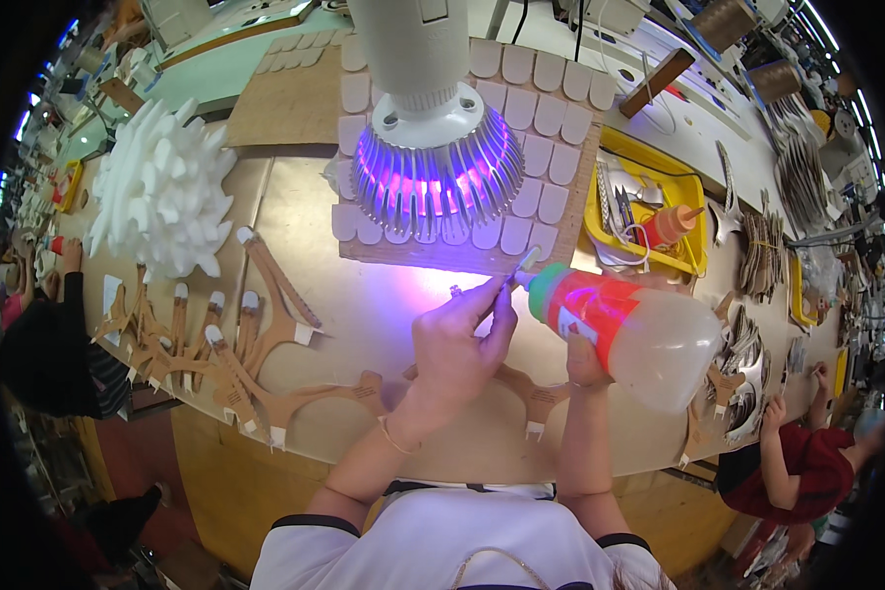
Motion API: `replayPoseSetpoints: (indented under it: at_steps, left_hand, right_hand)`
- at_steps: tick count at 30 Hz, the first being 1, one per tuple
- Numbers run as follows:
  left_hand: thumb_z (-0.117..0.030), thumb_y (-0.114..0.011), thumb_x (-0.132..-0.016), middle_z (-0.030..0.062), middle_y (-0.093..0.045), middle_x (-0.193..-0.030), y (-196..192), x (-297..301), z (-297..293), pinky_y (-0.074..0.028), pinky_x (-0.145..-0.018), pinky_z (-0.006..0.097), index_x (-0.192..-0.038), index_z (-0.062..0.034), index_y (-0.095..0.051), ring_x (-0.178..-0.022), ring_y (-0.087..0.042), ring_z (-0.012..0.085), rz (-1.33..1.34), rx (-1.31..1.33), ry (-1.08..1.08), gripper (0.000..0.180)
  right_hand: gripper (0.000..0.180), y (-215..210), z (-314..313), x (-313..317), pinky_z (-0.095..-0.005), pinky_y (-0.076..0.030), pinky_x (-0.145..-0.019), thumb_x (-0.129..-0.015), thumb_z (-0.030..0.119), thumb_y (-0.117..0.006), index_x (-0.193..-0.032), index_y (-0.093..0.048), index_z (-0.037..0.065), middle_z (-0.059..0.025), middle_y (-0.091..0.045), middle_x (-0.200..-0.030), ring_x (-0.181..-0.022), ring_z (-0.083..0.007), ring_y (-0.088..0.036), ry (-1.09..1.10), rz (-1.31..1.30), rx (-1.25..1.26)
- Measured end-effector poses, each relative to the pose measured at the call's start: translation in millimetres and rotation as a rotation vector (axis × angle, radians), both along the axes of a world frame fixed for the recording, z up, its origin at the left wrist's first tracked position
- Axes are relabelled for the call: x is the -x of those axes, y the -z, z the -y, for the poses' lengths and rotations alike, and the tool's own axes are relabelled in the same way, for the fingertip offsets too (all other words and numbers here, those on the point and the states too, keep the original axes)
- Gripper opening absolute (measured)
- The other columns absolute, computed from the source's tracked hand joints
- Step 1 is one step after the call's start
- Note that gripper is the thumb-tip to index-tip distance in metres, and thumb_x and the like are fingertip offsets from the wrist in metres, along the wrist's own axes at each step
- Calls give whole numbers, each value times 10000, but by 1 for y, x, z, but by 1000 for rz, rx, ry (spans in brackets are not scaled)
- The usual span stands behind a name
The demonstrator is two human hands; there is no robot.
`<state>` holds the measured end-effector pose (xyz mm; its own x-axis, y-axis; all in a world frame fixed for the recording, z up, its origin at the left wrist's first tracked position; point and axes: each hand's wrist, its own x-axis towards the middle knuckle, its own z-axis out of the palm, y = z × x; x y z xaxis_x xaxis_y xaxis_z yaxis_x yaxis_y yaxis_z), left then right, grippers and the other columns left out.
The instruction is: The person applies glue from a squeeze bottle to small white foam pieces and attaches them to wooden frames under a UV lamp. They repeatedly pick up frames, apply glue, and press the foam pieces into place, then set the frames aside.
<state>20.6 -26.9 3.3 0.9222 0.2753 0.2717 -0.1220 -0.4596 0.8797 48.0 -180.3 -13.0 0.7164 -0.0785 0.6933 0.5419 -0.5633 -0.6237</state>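
Note:
My left hand (457,339) is closed in a pinch on a small pale tab with a rounded end (529,258), just in front of the cardboard. My right hand (587,362) grips a large squeeze bottle (664,344), translucent with a red label and green cap. The bottle lies tilted, its nozzle (523,279) pointing left at the pinched tab; whether they touch I cannot tell. Above and beyond my hands hangs a finned lamp (438,182) glowing violet. Rows of similar pale tabs (553,202) lie on a cardboard sheet (418,258) behind it.
Tan strap-like pieces with white ends (349,398) lie along the table's near edge, more of them at left. A spiky white foam block (167,187) stands at left. At right are a yellow tray (700,258) with tools and an orange bottle (667,226). Other people sit at both sides.

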Motion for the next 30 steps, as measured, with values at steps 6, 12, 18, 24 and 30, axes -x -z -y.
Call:
replayPoseSetpoints:
  at_steps: [6,12,18,24,30]
  left_hand:
    - [-64,-645,-795,116,-652,-681,0,3,0,-475,-491,333,-944,-29,-687,-532,-614,249,40,-59,-8,159]
    - [-56,-644,-793,125,-659,-698,2,0,1,-473,-495,330,-960,-30,-692,-526,-606,256,72,-74,-24,176]
    - [-6,-619,-832,89,-617,-602,0,2,1,-402,-461,246,-980,32,-686,-485,-512,71,40,54,-4,167]
    - [-48,-604,-859,54,-640,-620,-3,-3,2,-400,-477,234,-1003,15,-689,-507,-516,46,-72,360,9,178]
    - [-51,-583,-890,18,-657,-680,-3,-1,2,-409,-501,208,-1018,30,-683,-568,-508,19,-198,317,44,181]
  right_hand:
    - [394,4,-14,2,-288,-460,-771,-757,193,-711,-1015,-464,26,-74,-509,-905,-861,-180,-530,-113,-33,-262]
    - [580,-6,-12,-7,-360,-441,-786,-703,407,-729,-1072,-483,32,-87,-512,-919,-902,-234,-506,24,57,81]
    - [549,11,-31,-6,-412,-398,-783,-730,538,-643,-975,-560,54,-104,-497,-933,-910,-308,-464,129,-42,-410]
    - [545,4,-9,-6,-406,-381,-748,-682,534,-664,-909,-553,51,-102,-461,-910,-841,-305,-438,105,-26,196]
    - [552,3,-18,-4,-406,-376,-710,-640,522,-675,-893,-554,46,-101,-455,-857,-814,-294,-430,66,-60,-108]
